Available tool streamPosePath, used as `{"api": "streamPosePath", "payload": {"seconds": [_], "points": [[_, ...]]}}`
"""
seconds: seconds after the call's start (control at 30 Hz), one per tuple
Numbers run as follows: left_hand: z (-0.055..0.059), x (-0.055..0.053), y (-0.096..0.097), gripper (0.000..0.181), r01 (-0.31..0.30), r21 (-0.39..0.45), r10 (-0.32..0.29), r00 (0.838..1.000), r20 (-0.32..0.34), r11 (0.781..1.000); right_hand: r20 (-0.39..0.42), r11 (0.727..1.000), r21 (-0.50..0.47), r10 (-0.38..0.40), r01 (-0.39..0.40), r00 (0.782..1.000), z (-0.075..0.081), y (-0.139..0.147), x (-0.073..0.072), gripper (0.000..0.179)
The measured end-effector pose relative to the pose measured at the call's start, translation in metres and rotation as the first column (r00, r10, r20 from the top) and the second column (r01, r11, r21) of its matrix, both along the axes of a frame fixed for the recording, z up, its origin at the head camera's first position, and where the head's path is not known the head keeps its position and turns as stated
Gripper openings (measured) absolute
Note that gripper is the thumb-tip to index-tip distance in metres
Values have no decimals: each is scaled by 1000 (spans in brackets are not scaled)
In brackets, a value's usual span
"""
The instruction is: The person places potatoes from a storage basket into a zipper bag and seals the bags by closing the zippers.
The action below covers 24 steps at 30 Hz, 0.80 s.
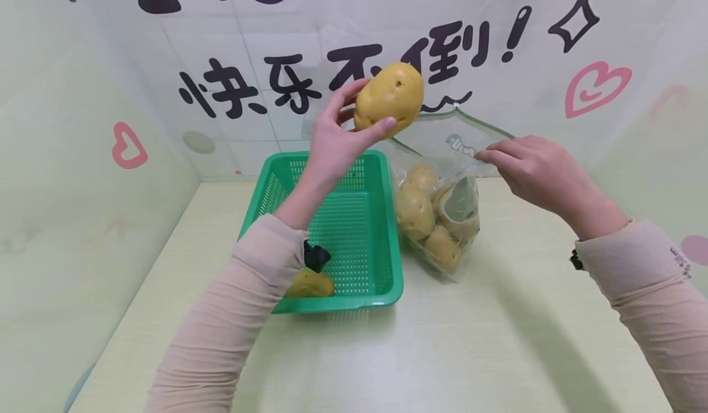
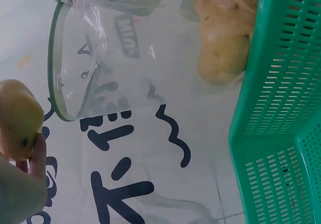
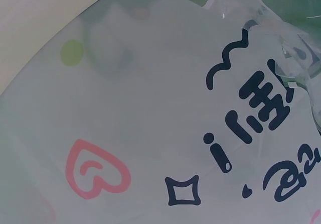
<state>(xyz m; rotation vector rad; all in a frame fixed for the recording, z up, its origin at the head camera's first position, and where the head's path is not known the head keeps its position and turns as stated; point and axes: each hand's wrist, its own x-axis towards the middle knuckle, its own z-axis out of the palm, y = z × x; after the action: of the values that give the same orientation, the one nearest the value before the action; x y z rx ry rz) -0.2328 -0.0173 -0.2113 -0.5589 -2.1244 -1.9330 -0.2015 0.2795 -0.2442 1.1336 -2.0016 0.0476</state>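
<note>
My left hand [image 1: 337, 136] holds a large yellow potato [image 1: 394, 96] up in the air, above the far end of the green basket [image 1: 395, 247]. The same potato [image 2: 20, 121] shows at the left edge of the left wrist view. With its fingertips my right hand [image 1: 539, 170] pinches the rim of a clear plastic bag [image 1: 442, 139] and holds it up, its mouth spread. Several potatoes [image 1: 415, 210] lie in the bag's lower part. Another potato [image 1: 312, 284] lies at the basket's near end, partly hidden by my left sleeve. The right wrist view shows part of the bag [image 3: 296, 53] but no fingers.
The basket and bag stand side by side on a pale table [image 1: 470, 351]. Behind them rises a white wall sheet [image 1: 276, 26] with black lettering and pink hearts. A small black device [image 1: 316, 257] sits at my left cuff, over the basket.
</note>
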Motion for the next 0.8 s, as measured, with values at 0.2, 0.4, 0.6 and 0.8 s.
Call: {"api": "streamPosePath", "payload": {"seconds": [0.2,0.4,0.6,0.8], "points": [[3,1,12,65,-9,-25,8,1000,-21,1000,-5,1000,-5,8,-8,1000,-1,0,-1,31],[-1,0,22,67,-30,-81,19,990,-139,996,-3,1000,1,6,-6,1000,0,-1,-1,31],[-5,1,30,66,-56,-198,-4,957,-291,979,0,1000,5,-2,2,1000,1,0,0,31],[-6,1,34,66,-64,-258,-18,952,-305,964,12,1000,1,-3,3,1000,0,0,1,31]]}}
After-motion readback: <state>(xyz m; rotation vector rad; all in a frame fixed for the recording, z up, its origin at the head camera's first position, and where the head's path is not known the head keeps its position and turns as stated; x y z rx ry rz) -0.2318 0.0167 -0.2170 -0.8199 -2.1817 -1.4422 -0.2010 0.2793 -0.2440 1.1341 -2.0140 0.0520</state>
